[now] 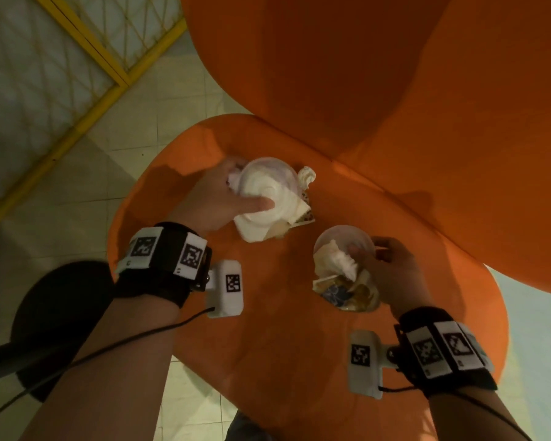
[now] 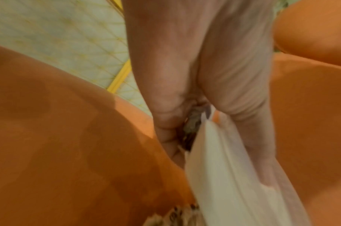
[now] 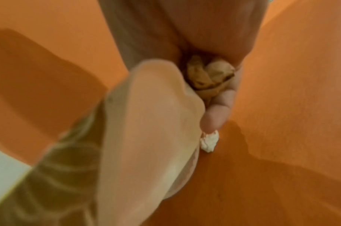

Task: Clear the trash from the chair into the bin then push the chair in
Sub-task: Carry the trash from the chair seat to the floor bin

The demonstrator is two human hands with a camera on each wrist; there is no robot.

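Note:
An orange chair seat [image 1: 268,345] holds two heaps of trash. My left hand [image 1: 223,195] grips a clear plastic cup [image 1: 269,178] together with white paper napkins [image 1: 261,224] at the seat's back left; in the left wrist view the white paper [image 2: 223,175] runs between thumb and fingers. My right hand [image 1: 392,268] holds a second clear cup [image 1: 344,243] stuffed with tissue and crumpled wrappers [image 1: 347,291]. In the right wrist view brown crumpled paper [image 3: 208,73] sits in the palm. A small white tissue ball [image 1: 307,176] lies loose behind the left cup.
The chair's orange backrest [image 1: 395,90] rises right behind the trash. Pale tiled floor [image 1: 77,202] and a yellow-framed mesh panel [image 1: 77,58] lie to the left. A black round base [image 1: 61,313] stands on the floor by my left forearm. No bin shows.

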